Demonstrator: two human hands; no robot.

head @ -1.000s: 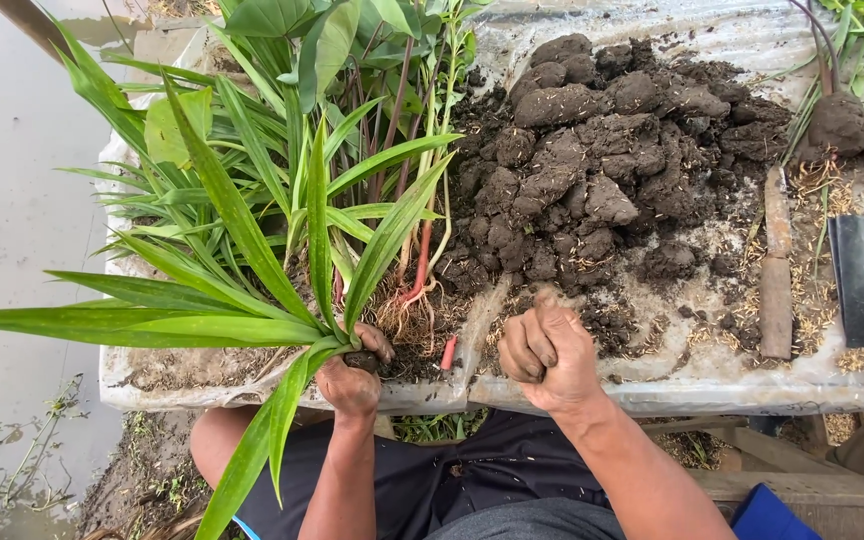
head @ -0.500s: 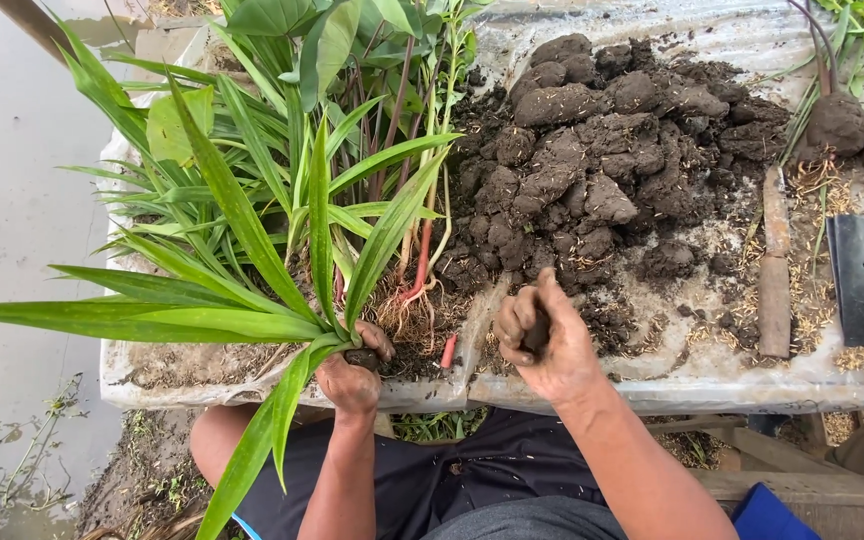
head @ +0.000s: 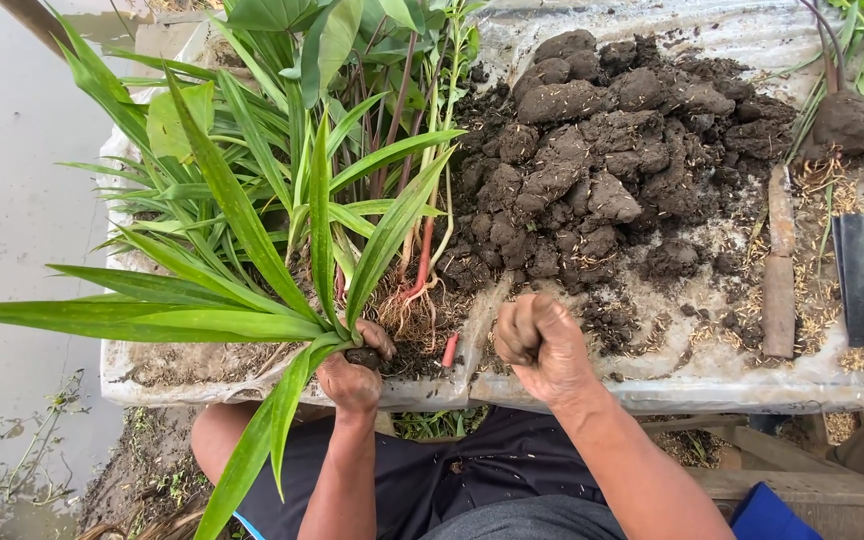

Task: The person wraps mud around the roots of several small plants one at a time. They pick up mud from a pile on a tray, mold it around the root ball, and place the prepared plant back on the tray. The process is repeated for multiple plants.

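While left hand (head: 352,375) grip holds seedling (head: 322,320) base | right hand (head: 542,345) clenched, perhaps on soil

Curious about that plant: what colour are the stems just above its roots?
Reddish-pink stems, beside the left hand; head view.

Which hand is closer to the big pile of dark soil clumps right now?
Right. The right hand is a closed fist just below the soil pile, at its near edge. The left hand sits further left, gripping the base of a long-leaved plant.
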